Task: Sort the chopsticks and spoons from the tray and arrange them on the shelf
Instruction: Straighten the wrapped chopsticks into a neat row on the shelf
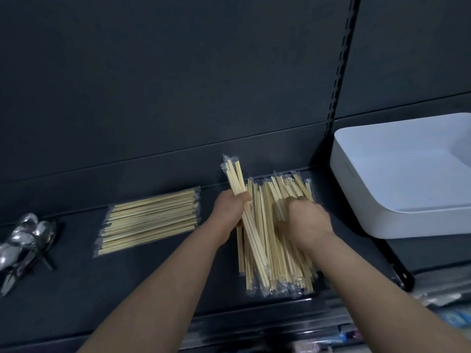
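A loose heap of plastic-wrapped wooden chopsticks (277, 263) lies on the dark shelf (142, 284), right of centre. My left hand (229, 212) grips a small bundle of wrapped chopsticks (234, 177) lifted at a slant over the heap's left side. My right hand (305, 220) is curled into the heap's upper part and grips several chopsticks there. A neat row of wrapped chopsticks (150, 220) lies flat to the left. Shiny metal spoons (23, 243) are piled at the far left of the shelf.
A white plastic tray (397, 197) sits on the neighbouring shelf section at the right, its inside mostly hidden. A slotted black upright (339, 80) and bracket separate the two sections. The dark back panel rises behind. Packaged goods show below the shelf edge.
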`<state>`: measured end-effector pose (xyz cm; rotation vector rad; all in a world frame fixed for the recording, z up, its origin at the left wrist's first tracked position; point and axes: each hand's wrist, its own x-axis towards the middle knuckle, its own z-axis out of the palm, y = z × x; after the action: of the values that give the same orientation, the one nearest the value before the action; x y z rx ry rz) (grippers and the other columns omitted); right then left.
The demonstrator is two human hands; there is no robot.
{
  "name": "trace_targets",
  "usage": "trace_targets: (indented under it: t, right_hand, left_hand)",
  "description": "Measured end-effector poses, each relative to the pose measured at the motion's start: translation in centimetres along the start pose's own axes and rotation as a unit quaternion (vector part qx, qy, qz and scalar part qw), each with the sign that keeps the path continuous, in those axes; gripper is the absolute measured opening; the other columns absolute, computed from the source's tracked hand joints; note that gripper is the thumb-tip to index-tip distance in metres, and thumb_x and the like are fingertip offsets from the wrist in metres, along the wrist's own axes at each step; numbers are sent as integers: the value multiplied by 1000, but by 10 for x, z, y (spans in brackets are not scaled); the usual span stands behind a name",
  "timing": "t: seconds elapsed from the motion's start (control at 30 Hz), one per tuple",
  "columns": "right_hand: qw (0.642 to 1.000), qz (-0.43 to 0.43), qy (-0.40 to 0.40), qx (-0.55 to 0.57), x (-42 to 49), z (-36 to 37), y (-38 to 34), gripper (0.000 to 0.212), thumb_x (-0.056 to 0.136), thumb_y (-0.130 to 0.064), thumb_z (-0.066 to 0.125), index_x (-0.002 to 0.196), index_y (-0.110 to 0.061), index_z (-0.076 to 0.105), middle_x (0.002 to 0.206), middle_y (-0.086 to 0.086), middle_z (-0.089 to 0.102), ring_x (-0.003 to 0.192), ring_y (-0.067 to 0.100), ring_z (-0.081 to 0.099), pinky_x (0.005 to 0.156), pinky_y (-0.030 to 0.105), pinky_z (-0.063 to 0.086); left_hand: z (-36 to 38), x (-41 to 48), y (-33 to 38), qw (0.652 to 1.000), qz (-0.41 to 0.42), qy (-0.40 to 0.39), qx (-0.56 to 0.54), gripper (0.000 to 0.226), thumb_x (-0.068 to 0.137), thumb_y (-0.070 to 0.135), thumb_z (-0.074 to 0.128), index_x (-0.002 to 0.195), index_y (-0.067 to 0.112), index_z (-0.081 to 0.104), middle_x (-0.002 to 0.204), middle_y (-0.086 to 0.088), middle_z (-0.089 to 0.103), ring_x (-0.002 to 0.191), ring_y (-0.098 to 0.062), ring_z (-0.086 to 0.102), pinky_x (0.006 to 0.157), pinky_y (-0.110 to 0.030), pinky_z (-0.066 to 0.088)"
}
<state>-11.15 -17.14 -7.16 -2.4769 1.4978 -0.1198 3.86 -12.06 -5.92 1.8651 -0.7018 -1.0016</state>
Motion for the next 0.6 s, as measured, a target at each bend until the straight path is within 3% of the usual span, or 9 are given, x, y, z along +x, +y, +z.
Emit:
trace_targets:
  t: [0.07, 0.17, 0.27, 0.37, 0.47, 0.53, 0.6]
  right_hand:
    - [1000, 16, -25, 7, 3, -2, -3, 13, 87, -27, 60, 90, -15, 56, 91, 5, 60, 79, 24, 54, 63, 27, 40]
    - [997, 39, -44, 41, 5, -3, -3, 13, 87, -21, 54, 75, -17, 50, 79, 2, 52, 73, 23, 50, 61, 25, 38]
    - [993, 66, -11, 94, 7, -4, 2, 11, 88, -20, 51, 80, -13, 51, 82, 4, 57, 72, 24, 51, 62, 27, 40]
    - [988, 40, 13, 151, 8, -11, -3, 7, 92, -18, 49, 91, -12, 52, 85, 4, 56, 72, 24, 49, 59, 27, 37]
    - [963, -28, 15, 269, 4, -19, -26, 4, 94, -15, 49, 92, -17, 51, 72, -6, 48, 67, 18, 48, 49, 20, 33]
    - [943, -68, 5, 325, -4, -20, -48, 16, 96, -15, 50, 82, -23, 48, 70, -11, 46, 68, 14, 47, 50, 12, 32]
    - [936, -103, -7, 336, -12, -17, -70, 20, 99, -24, 47, 79, -23, 43, 78, -8, 47, 74, 14, 46, 59, 16, 35]
  left_hand:
    - [-6, -1, 0, 1000, 4, 0, -19, 15, 97, 20, 51, 100, 10, 62, 81, -6, 66, 71, -18, 61, 72, -33, 50]
    - [-11, -4, -2, 999, 10, -6, -37, 14, 98, 18, 49, 101, 9, 59, 75, -3, 66, 65, -16, 60, 59, -27, 48]
    - [-16, -6, -3, 999, 11, -5, -43, 16, 98, 18, 49, 105, 8, 59, 76, -3, 67, 65, -16, 61, 56, -26, 49]
    - [-21, -6, -1, 999, 20, -4, -47, 14, 98, 19, 48, 103, 11, 59, 79, -2, 69, 69, -16, 61, 60, -28, 50]
    - [-25, -9, 4, 997, 47, -4, -58, 14, 98, 22, 49, 103, 13, 58, 85, -2, 71, 75, -18, 63, 70, -35, 55]
    - [-31, -15, 8, 994, 91, 9, -66, 22, 94, 31, 52, 102, 11, 60, 92, -6, 71, 86, -23, 66, 86, -48, 55]
    - [-43, -19, 8, 989, 130, 28, -68, 33, 90, 38, 55, 108, 12, 60, 103, -11, 69, 97, -27, 66, 93, -51, 52]
